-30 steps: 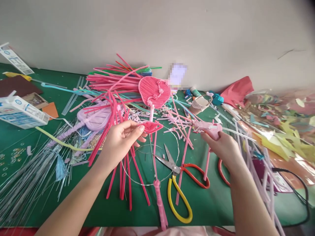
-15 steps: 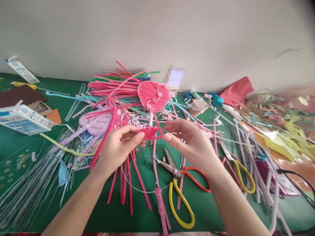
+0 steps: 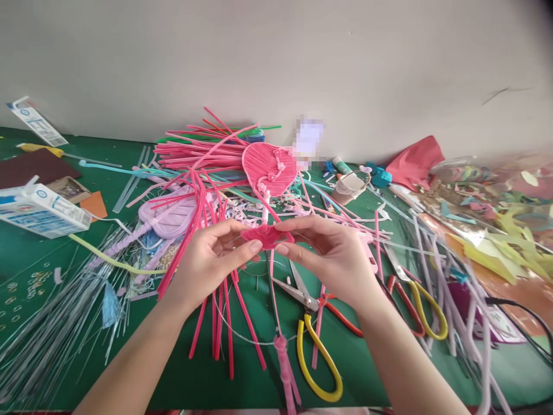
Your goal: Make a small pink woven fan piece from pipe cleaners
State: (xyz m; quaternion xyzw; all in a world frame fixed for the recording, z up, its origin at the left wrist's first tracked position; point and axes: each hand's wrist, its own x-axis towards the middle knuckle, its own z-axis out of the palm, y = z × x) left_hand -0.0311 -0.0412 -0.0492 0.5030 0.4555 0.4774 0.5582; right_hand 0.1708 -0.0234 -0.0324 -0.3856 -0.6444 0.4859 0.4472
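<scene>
Between my hands is a small dark pink piece (image 3: 268,235) made of fuzzy stems, held above the green table. My left hand (image 3: 216,253) pinches its left side between thumb and fingers. On the right side, my right hand (image 3: 322,251) has thumb and fingers closed on the same piece, where a loose pink stem (image 3: 268,207) bends up from it. Behind the hands lies a heart-shaped pink fan (image 3: 270,170) with small flowers and a pale handle. Long pink stems (image 3: 228,328) hang down beside my left hand.
Open scissors (image 3: 319,357) with yellow and red handles lie below my right hand, and another pair (image 3: 427,311) further right. A milk carton (image 3: 43,210), thin wires (image 3: 64,311), a small bucket (image 3: 349,185) and paper scraps (image 3: 496,242) surround the work.
My right hand has moved left and its fingers have closed on the right side of the pink piece. The loose stem has shifted with it. My left hand is nearly where it was.
</scene>
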